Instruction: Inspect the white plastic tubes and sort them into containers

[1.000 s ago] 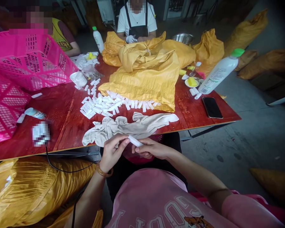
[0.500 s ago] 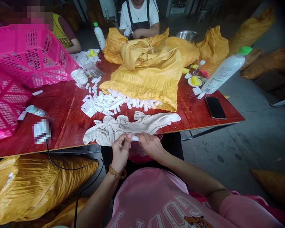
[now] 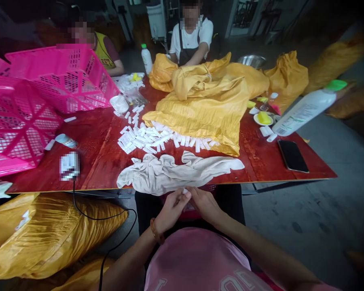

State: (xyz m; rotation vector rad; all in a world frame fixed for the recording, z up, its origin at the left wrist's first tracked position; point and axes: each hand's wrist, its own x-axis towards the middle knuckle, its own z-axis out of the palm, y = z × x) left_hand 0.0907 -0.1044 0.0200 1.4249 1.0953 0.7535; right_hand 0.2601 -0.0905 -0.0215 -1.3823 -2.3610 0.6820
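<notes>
Just beyond the table's front edge, over my lap, my left hand point(image 3: 173, 207) and my right hand point(image 3: 204, 203) meet with fingers closed. Between their fingertips shows the end of a small white piece point(image 3: 185, 191), mostly hidden by the fingers. A crumpled grey-white cloth point(image 3: 160, 174) lies on the table right in front of both hands. Behind the cloth is a heap of similar small white pieces point(image 3: 139, 137), spilling from the mouth of a yellow woven sack point(image 3: 200, 115).
Pink plastic baskets point(image 3: 63, 81) stand at the left of the red table point(image 3: 94, 161). A blurred device point(image 3: 69, 165) trails a black cable. At right are a phone point(image 3: 293, 155), a white bottle point(image 3: 306, 107) and a yellow sponge point(image 3: 263, 117). Two people sit across; full sacks point(image 3: 63, 230) lie on the floor.
The view has shifted, so the table sits lower and further right. My hands have drawn closer together, covering more of the white piece. The person opposite now reaches toward the sacks.
</notes>
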